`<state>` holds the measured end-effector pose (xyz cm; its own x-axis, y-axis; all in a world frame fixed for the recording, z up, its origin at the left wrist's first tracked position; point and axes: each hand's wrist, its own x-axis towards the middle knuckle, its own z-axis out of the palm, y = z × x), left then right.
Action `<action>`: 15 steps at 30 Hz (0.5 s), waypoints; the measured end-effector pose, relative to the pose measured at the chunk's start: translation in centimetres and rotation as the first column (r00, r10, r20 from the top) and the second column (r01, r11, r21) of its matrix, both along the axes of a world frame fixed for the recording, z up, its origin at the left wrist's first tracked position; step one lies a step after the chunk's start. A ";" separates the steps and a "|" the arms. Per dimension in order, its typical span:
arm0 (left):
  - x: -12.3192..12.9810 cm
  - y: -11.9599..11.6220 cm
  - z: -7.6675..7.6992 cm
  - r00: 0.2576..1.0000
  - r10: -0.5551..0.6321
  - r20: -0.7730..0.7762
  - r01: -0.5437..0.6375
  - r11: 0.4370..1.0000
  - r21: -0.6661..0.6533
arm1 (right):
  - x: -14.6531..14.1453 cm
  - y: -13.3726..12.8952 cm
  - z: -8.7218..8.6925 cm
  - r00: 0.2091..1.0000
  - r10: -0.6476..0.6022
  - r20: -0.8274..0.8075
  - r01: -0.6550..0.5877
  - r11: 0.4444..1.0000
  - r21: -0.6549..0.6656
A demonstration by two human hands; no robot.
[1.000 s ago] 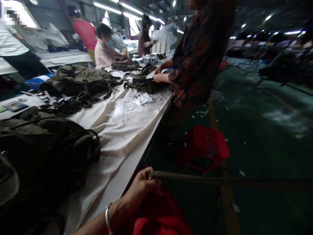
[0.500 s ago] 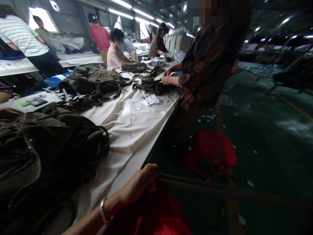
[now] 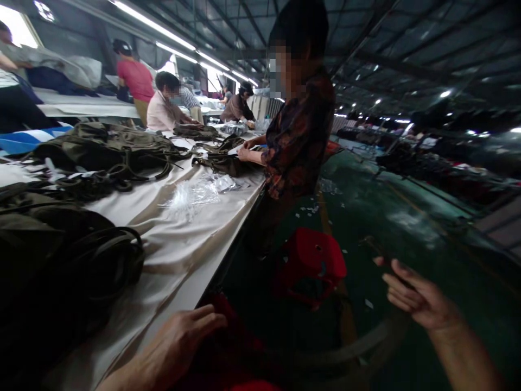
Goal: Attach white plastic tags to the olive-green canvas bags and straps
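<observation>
My left hand (image 3: 191,328) is at the bottom centre, beside the table's front edge and over red cloth (image 3: 226,312). Its fingers are bent together; what they hold, if anything, is hidden. On the right, my right hand (image 3: 419,298) is raised over the floor, its fingers closed round a dark, thin strap. One end sticks out past the fingertips, with a small fitting (image 3: 368,241) that is hard to make out. Below that hand a blurred stretch of strap (image 3: 366,339) curves toward the lower middle. A pile of dark olive bags (image 3: 61,239) lies on the table to the left.
The table (image 3: 191,239) has a pale cloth cover with clear plastic pieces (image 3: 195,195) on it. More olive bags (image 3: 106,144) lie farther back. A person in a patterned top (image 3: 293,136) stands at the table's edge. Near that person is a red stool (image 3: 315,258).
The view has turned to the right and up. My right hand has come into view with the strap. In the picture, my left hand now appears lower and farther left.
</observation>
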<state>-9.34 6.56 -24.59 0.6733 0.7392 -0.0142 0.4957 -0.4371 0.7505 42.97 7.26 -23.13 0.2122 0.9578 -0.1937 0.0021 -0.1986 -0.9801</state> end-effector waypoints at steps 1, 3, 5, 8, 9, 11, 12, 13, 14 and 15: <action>0.4 -0.3 0.6 0.998 -0.055 -0.027 0.056 0.997 0.050 | -1.5 0.4 -0.3 0.991 0.067 -0.113 -0.076 0.994 -0.079; 1.5 -0.5 2.0 0.991 -0.121 -0.052 0.128 0.981 0.145 | -4.8 1.2 -0.9 0.924 0.215 -0.317 -0.281 0.943 -0.179; 2.4 -0.4 3.4 0.987 -0.155 -0.036 0.159 0.963 0.219 | -8.3 2.0 -1.2 0.841 0.366 -0.400 -0.463 0.868 -0.180; 3.4 0.1 5.1 0.990 -0.140 0.021 0.130 0.955 0.268 | -13.0 2.7 -1.6 0.710 0.532 -0.461 -0.654 0.741 -0.153; 3.6 0.3 5.6 0.992 -0.125 0.034 0.111 0.956 0.271 | -14.3 2.9 -1.7 0.664 0.575 -0.478 -0.703 0.699 -0.135; 3.7 0.8 6.1 0.995 -0.088 0.056 0.070 0.959 0.273 | -16.7 3.3 -2.1 0.563 0.651 -0.509 -0.783 0.617 -0.078; 3.7 1.0 6.2 0.995 -0.078 0.068 0.057 0.961 0.270 | -17.7 3.4 -2.3 0.513 0.684 -0.519 -0.814 0.579 -0.042; 3.6 1.3 6.2 0.994 -0.071 0.078 0.048 0.964 0.262 | -18.5 3.7 -2.5 0.463 0.711 -0.530 -0.840 0.542 -0.007; 3.5 1.5 6.1 0.994 -0.064 0.089 0.040 0.967 0.251 | -19.3 3.9 -2.7 0.417 0.731 -0.540 -0.862 0.507 0.020; 3.4 1.8 5.9 0.994 -0.053 0.101 0.027 0.971 0.238 | -19.9 4.1 -2.9 0.379 0.746 -0.548 -0.878 0.477 0.042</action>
